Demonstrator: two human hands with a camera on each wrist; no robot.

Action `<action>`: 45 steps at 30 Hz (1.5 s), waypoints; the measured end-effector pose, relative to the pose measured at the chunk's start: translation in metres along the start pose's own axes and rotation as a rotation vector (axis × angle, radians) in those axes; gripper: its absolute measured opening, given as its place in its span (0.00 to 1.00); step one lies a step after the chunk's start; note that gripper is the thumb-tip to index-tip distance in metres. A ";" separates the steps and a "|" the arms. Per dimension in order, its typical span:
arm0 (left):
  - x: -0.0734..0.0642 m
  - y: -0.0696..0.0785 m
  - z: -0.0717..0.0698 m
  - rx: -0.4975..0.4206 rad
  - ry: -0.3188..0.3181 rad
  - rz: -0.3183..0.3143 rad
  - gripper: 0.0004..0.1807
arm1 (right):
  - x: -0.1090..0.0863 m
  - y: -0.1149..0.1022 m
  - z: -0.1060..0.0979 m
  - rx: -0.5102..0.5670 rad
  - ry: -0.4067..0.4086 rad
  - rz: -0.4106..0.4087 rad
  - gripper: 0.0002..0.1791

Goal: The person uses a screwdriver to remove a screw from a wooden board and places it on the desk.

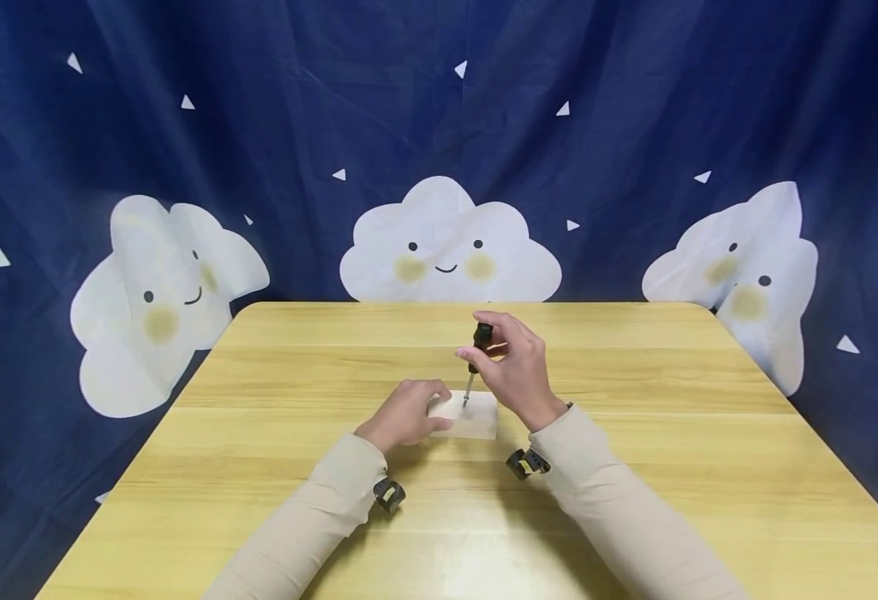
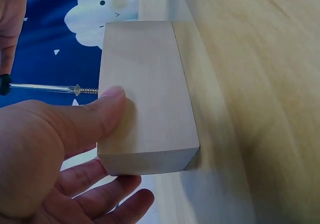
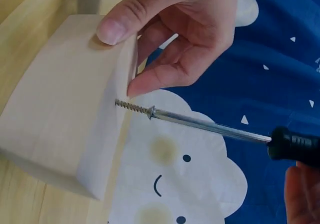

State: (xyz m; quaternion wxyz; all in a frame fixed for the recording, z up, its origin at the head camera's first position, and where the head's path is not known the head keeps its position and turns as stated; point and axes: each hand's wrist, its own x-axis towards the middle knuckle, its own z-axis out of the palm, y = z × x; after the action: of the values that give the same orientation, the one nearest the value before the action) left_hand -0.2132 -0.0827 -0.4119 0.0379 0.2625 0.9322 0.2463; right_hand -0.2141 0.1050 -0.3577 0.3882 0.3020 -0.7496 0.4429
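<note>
Block (image 3: 60,93): smooth matt wood. Screwdriver shaft (image 3: 210,127): glossy metal.

Light falls brightly on your table (image 1: 671,375), with pale glare and soft shadows on your side of the block (image 1: 478,422); in your right-wrist view, distortion bows the block's edges.

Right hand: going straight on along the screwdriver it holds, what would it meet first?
Probably the wooden block: the screw at the tip of the screwdriver seems to touch its upper face, though depth is unclear.
</note>
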 end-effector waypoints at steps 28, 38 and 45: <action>0.001 -0.001 0.000 -0.011 -0.016 -0.042 0.24 | -0.001 0.005 -0.001 -0.009 0.007 0.033 0.23; 0.002 0.000 0.000 -0.019 -0.007 -0.042 0.23 | -0.001 0.003 -0.003 0.063 -0.045 0.001 0.22; 0.002 0.000 0.001 -0.034 -0.009 -0.049 0.22 | -0.003 0.003 -0.003 0.081 -0.070 -0.004 0.21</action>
State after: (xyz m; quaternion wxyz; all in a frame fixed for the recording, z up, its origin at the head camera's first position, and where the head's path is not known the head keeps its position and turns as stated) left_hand -0.2146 -0.0817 -0.4125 0.0524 0.2398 0.9339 0.2599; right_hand -0.2143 0.1094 -0.3604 0.3500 0.3346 -0.7436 0.4611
